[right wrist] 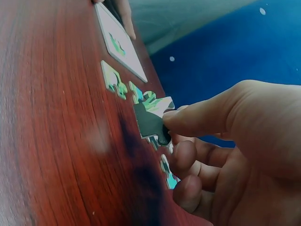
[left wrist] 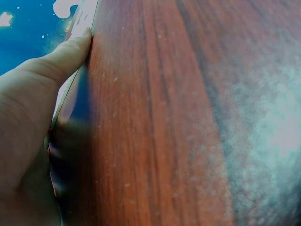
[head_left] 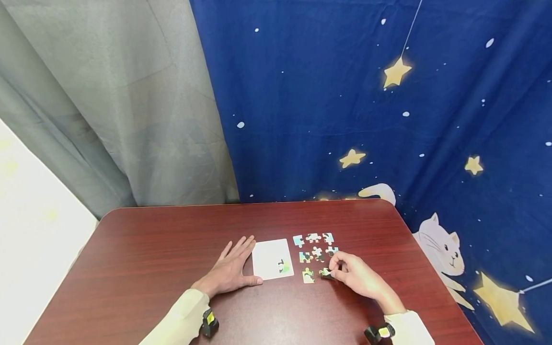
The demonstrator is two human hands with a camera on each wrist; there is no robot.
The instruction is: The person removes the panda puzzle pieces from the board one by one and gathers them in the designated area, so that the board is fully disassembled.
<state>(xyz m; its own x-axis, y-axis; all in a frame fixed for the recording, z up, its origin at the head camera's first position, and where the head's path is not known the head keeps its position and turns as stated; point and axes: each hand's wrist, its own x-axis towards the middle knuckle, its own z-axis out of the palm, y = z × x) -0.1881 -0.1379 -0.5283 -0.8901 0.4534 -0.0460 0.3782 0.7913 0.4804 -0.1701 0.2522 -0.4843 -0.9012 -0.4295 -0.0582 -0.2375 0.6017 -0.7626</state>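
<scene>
My right hand (head_left: 355,274) pinches a jigsaw piece (right wrist: 151,121) between thumb and fingers, at the lower right of the loose pieces. Dark green, white and light green show on that piece in the right wrist view. A white square puzzle board (head_left: 266,254) lies left of the pieces, with one green-and-white jigsaw piece (head_left: 283,266) in its lower right part. Spread along the board's left side is my left hand (head_left: 233,269), its fingers straight and its thumb at the lower left corner. In the left wrist view the thumb (left wrist: 70,54) touches the board's edge.
Several loose jigsaw pieces (head_left: 308,275) lie in rough rows between the board and my right hand. The reddish-brown wooden table (head_left: 164,254) ends at the back against a grey curtain (head_left: 172,120) and a blue star-patterned curtain (head_left: 302,96).
</scene>
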